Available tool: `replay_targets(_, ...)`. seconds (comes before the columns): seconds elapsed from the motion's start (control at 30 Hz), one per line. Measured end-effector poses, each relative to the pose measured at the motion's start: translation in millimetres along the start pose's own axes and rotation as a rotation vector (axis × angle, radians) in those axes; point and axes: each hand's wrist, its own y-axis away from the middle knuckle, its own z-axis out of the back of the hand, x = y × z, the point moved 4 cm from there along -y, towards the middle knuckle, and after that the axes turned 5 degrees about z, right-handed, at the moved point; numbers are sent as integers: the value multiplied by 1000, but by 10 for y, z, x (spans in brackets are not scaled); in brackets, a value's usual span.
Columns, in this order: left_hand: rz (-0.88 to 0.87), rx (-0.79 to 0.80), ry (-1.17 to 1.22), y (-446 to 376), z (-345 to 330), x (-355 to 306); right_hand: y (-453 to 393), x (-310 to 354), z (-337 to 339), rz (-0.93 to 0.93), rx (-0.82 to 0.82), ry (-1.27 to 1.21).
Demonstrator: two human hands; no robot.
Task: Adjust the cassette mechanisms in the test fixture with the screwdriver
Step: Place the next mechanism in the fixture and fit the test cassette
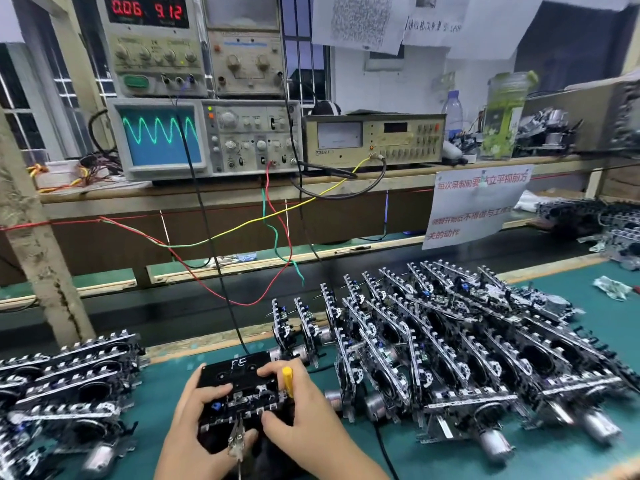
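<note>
Both hands, left hand (201, 410) and right hand (294, 407), grasp one mechanism (242, 393); right also holds screwdriver (287, 381). Many mechanisms (450, 341) to the right look pending.

Green bench mat (180, 379): cassette mechanism rows right (467, 348), stack left (69, 375), test fixture (242, 393) front.

L grip (204, 407) bare, no glove | R grip (298, 410) same | forearms unsleeved
</note>
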Motion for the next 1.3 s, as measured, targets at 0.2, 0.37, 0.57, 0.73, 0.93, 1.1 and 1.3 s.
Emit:
replay_targets(0.2,12,9,-5,6,-3,-7,2,2,10,-13,7,21)
replay_targets(0.37,6,12,-16,4,1,-13,8,3,6,-21,8,11)
replay_targets(0.57,-28,1,-62,12,4,-45,11,-1,7,-18,-2,-3)
replay_targets(0.73,-45,-10,-93,17,13,-52,10,-13,-3,-18,-3,-7)
replay_targets(0.93,-30,-9,-98,25,19,-68,16,-2,-2,-18,-1,-14)
replay_targets(1.1,-7,-36,-125,31,19,-91,22,3,6,-22,-4,-23)
replay_targets(1.3,10,-50,-117,41,19,-89,17,-5,-5,-27,-6,-27)
